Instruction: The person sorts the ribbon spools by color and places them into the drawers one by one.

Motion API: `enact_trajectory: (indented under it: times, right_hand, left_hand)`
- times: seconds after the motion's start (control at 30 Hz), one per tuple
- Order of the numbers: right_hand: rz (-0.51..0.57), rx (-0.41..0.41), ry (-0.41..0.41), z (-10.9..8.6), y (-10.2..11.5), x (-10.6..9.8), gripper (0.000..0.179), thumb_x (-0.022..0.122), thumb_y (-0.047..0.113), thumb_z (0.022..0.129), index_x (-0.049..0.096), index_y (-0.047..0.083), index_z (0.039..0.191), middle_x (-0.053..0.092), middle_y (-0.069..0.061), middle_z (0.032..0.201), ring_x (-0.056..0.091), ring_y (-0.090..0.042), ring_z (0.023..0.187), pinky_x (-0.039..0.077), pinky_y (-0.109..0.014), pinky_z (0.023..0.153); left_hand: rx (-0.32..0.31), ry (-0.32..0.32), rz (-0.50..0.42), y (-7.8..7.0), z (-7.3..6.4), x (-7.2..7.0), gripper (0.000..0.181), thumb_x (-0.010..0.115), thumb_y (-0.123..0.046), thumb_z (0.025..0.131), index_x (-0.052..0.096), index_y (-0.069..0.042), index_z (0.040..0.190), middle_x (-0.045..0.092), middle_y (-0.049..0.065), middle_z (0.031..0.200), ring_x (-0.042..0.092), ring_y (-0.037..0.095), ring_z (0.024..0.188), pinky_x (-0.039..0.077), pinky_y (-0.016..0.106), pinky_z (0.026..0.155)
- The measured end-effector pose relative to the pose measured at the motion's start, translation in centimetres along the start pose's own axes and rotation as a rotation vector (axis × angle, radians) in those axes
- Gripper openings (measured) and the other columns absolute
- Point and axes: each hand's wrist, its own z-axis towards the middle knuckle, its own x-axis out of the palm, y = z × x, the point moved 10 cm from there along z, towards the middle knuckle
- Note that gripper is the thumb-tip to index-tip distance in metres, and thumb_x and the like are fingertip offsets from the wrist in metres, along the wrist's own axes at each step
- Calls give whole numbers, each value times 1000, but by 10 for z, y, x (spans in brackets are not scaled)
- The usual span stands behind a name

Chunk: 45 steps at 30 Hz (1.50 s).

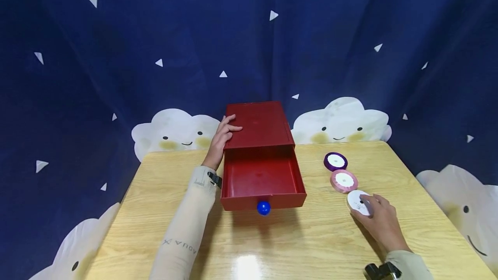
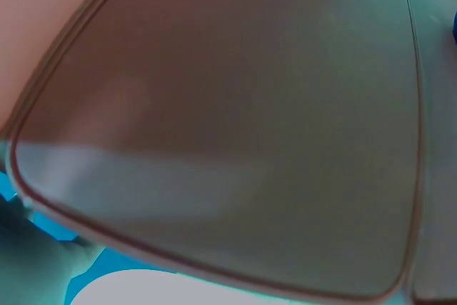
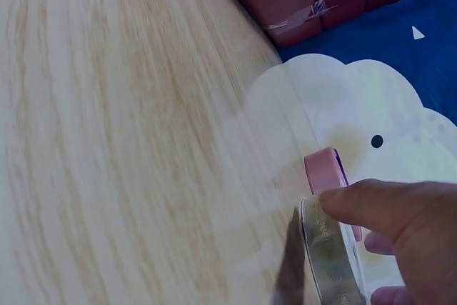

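Evidently my left hand (image 1: 218,143) is there to steady the box (image 1: 256,124): it lies along the left edge, fingers stretched fairly straight over the top, resting without gripping. My right hand (image 1: 384,224) is closed in a pinch on the white spool (image 1: 355,200), thumb against one side and fingers round the other, which I judge the surest way to manage so thin a disc. The spool is off to the right of the box, just beside the pink spool (image 1: 344,179); whether its lower edge touches the table (image 1: 303,245) I cannot tell. Beyond the pink one sits the purple spool (image 1: 336,160), so the three make a slanting row within my right arm's reach, and the two I leave alone lie flat. The drawer (image 1: 241,203) stands pulled out toward me, bare inside, its opening facing up where either hand could get at it. Box and drawer look like smooth red plastic, square-cornered; the knob (image 1: 263,208) is a glossy blue ball, and clear tape (image 3: 318,8) shines on the box's side in the right wrist view. That view also shows the held spool's rim as pale, gold-tinged ribbon with a satiny sheen. The table is light wood with streaky grain.
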Motion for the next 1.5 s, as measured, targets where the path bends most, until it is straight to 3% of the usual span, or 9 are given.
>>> enact_trajectory:
  times: [0.37, 0.67, 1.1, 1.5]
  right_hand:
    - [-36, -37, -19, 3, 1, 1, 58, 78, 27, 79, 57, -1, 125, 43, -37, 125, 41, -56, 110, 35, -70, 88]
    - [-46, -13, -13, 7, 0, 3, 58, 77, 26, 80, 56, -1, 126, 41, -37, 127, 39, -55, 113, 34, -70, 90]
    - [-3, -70, -14, 2, 2, 6, 58, 80, 23, 77, 58, -3, 124, 51, -34, 122, 44, -51, 111, 35, -66, 90]
    - [21, -98, -112, -1, 8, -12, 53, 78, 18, 77, 58, -2, 122, 49, -34, 118, 44, -50, 108, 37, -63, 86]
  left_hand:
    - [-1, 4, -4, 6, 1, 0, 36, 35, -1, 96, 61, 8, 119, 28, 17, 154, 0, 18, 148, -1, 46, 117]
    - [-9, -4, -6, 3, -1, -2, 36, 36, 0, 95, 59, 12, 120, 28, 20, 153, 0, 22, 148, -1, 48, 117]
    - [-9, -4, -14, 3, -3, -2, 36, 35, 0, 95, 59, 12, 119, 28, 21, 153, 0, 23, 148, -1, 49, 116]
    - [1, 4, 1, 0, 0, 0, 36, 34, 1, 95, 59, 13, 119, 27, 22, 153, 1, 23, 148, -1, 48, 117]
